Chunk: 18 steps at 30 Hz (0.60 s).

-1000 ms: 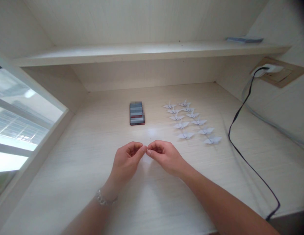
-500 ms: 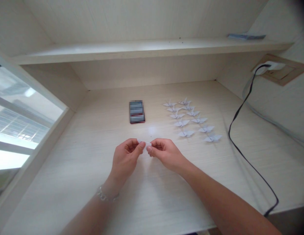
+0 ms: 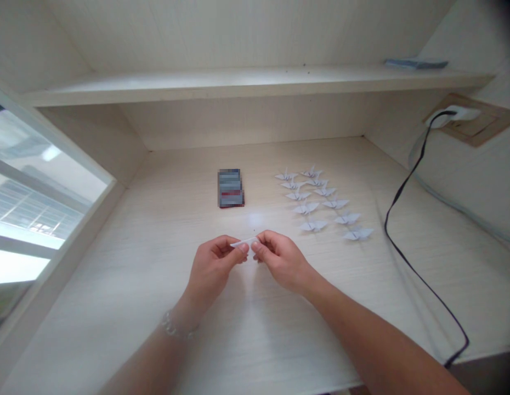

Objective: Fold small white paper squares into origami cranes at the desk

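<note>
I count eleven white paper cranes (image 3: 306, 208) on one bench (image 3: 156, 236): five in the left row, six in the right row. Hands: two, one left hand (image 3: 209, 269) and one right hand (image 3: 284, 260). Piece of white paper (image 3: 244, 242) held between them: one. I also count one pixelated block (image 3: 231, 188), one black cable (image 3: 421, 281), one grey cable (image 3: 456, 207), one bracelet (image 3: 171, 326), one shelf (image 3: 238, 90), one flat bluish item (image 3: 417, 64) and one wall outlet (image 3: 481, 129).

Left hand (image 3: 213, 267), right hand (image 3: 282, 260), both forearms (image 3: 356, 323) bare — silvery chain bracelet (image 3: 173, 328), chunky links, round left wrist (image 3: 192, 308) — finer detail blurred.
</note>
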### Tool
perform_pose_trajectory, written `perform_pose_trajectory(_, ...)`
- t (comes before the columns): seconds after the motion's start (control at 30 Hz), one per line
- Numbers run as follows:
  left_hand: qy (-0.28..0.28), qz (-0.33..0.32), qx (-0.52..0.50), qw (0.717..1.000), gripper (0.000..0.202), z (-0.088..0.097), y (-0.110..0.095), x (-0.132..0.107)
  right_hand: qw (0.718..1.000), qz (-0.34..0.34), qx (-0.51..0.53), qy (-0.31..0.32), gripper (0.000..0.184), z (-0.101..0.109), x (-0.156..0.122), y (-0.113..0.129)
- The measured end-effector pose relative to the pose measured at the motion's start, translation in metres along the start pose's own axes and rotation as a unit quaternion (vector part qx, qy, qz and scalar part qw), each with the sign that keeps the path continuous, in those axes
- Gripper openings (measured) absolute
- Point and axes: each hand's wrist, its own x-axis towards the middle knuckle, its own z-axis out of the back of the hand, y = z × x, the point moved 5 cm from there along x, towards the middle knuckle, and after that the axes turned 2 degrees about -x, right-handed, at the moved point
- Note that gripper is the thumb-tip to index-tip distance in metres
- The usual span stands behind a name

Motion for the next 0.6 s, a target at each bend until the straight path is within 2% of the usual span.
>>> perform_pose_trajectory(0.13, 0.013, 0.006, -0.006, 1.000, 0.019, 0.000, 0.000, 0.000, 0.999, -0.009, 0.042, 0.027, 0.022, -0.002, 0.000, -0.003)
perform_pose_trajectory(0.27, 0.045, 0.042, -0.030, 0.998, 0.027, 0.000, 0.002, 0.001, 0.992, -0.038, 0.117, 0.030, 0.021, -0.003, 0.002, -0.008)
perform_pose_trajectory(0.37, 0.037, 0.066, -0.052, 0.996, 0.032, 0.006, 0.002, 0.003, 0.987, -0.050, 0.148, 0.044, 0.021, -0.004, 0.004, -0.010)
perform_pose_trajectory(0.47, -0.005, 0.019, 0.004, 1.000, 0.027, 0.014, -0.003, 0.004, 0.988, -0.055, 0.138, 0.047, 0.021, -0.003, 0.004, -0.011)
perform_pose_trajectory(0.6, 0.071, -0.026, 0.119, 0.990, 0.022, 0.005, -0.003, 0.001, 0.993, -0.035, 0.089, 0.062, 0.020, -0.002, 0.002, -0.008)
